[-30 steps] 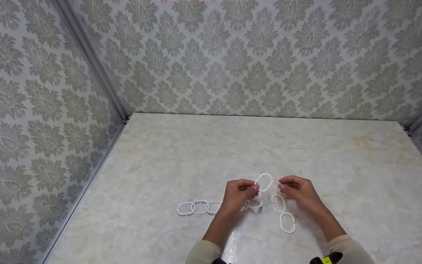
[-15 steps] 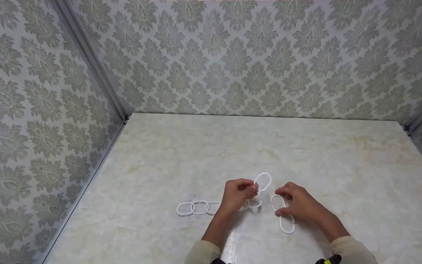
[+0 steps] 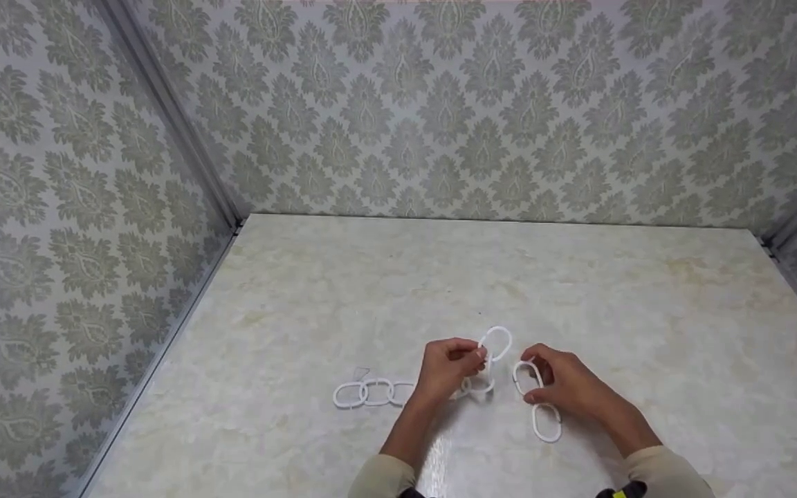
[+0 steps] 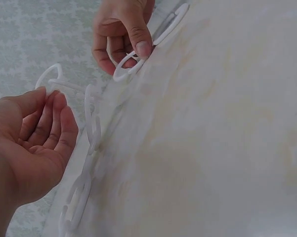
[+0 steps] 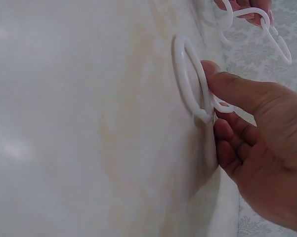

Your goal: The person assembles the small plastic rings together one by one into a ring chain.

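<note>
My left hand pinches a white plastic chain link near the raised right end of a chain of links. An end link sticks up past its fingertips, and the hand hides the chain's middle. To its right, my right hand holds a loose white oval link between thumb and fingers. A second oval link lies just below that thumb; whether the two are joined I cannot tell. In the right wrist view this second link rests beside the thumb.
The pale marbled table extends behind and to both sides of the hands. A small clear piece lies by the chain's left end. Patterned walls rise at the table's back and sides.
My right hand has come down toward me and taken hold of the upper loose link, which has tilted slightly. The lower loose link has shifted a little. My left hand stays almost still.
</note>
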`<state>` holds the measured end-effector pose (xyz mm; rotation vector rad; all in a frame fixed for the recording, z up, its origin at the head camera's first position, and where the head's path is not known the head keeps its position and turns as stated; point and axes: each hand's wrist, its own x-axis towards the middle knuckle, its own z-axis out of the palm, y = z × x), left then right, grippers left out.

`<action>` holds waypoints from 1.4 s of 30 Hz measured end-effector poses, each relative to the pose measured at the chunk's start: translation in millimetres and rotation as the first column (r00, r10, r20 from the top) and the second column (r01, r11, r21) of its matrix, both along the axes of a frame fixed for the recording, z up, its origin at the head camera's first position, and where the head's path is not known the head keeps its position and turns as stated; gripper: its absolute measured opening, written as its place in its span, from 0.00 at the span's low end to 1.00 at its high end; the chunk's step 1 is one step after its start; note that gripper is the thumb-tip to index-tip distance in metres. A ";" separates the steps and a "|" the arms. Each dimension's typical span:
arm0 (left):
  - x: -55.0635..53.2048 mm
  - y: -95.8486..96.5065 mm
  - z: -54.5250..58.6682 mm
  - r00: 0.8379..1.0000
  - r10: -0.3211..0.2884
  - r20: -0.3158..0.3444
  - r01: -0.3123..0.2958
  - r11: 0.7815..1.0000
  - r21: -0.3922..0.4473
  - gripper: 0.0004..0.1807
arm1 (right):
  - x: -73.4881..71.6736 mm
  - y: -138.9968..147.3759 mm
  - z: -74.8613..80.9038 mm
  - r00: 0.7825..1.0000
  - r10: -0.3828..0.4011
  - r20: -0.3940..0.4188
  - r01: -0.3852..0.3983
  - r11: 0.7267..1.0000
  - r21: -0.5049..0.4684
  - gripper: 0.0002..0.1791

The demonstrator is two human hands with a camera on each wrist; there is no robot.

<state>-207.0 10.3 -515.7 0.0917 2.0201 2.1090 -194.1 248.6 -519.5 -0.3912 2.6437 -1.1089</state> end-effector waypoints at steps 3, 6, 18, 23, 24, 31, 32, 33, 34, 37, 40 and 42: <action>-0.4 0.7 -1.7 1.000 0.009 0.007 -0.009 1.000 -0.002 0.09 | -0.2 3.7 -1.6 0.999 -0.001 -0.033 0.000 1.000 -0.020 0.28; -0.4 1.3 -1.7 1.000 0.013 0.009 -0.013 1.000 -0.010 0.10 | -0.3 5.7 -3.2 0.997 -0.048 -0.060 0.045 0.998 -0.046 0.28; 1.7 0.1 1.5 1.000 0.011 0.002 -0.011 1.000 -0.020 0.11 | -2.3 5.2 3.9 0.979 -0.202 -0.009 0.186 0.917 -0.351 0.25; 1.8 0.2 1.3 1.000 0.011 -0.004 -0.011 1.000 -0.024 0.11 | -2.8 -1.3 11.9 0.949 -0.307 -0.077 0.247 0.870 -0.428 0.15; 1.7 0.2 1.2 1.000 0.010 -0.009 -0.010 1.000 -0.023 0.11 | -2.7 -2.5 13.4 0.941 -0.328 -0.084 0.260 0.860 -0.439 0.14; 1.9 0.7 1.0 0.999 -0.001 -0.038 0.000 1.000 -0.031 0.10 | -2.4 -12.3 28.9 0.903 -0.422 -0.087 0.342 0.824 -0.452 0.11; 2.3 0.8 1.6 0.999 -0.003 -0.038 0.001 0.999 -0.034 0.10 | -2.6 -13.4 30.4 0.901 -0.427 -0.081 0.347 0.818 -0.460 0.11; 2.5 1.0 1.7 0.999 -0.005 -0.042 0.003 0.999 -0.037 0.10 | -2.7 -14.5 31.8 0.900 -0.429 -0.076 0.349 0.814 -0.465 0.10; 2.7 1.2 2.0 0.999 -0.007 -0.043 0.005 0.999 -0.042 0.10 | -2.6 -15.9 33.1 0.901 -0.428 -0.073 0.347 0.811 -0.470 0.10; 2.4 2.0 1.7 0.999 -0.013 -0.046 0.010 0.998 -0.057 0.10 | -2.2 -20.7 35.7 0.913 -0.402 -0.075 0.322 0.819 -0.475 0.11; 1.7 3.2 0.8 0.999 -0.019 -0.045 0.016 0.997 -0.074 0.09 | -2.1 -26.0 37.2 0.922 -0.374 -0.099 0.287 0.834 -0.471 0.11; 1.4 3.9 0.2 0.998 -0.027 -0.059 0.023 0.996 -0.082 0.09 | -2.6 -29.2 37.4 0.925 -0.362 -0.119 0.268 0.840 -0.472 0.11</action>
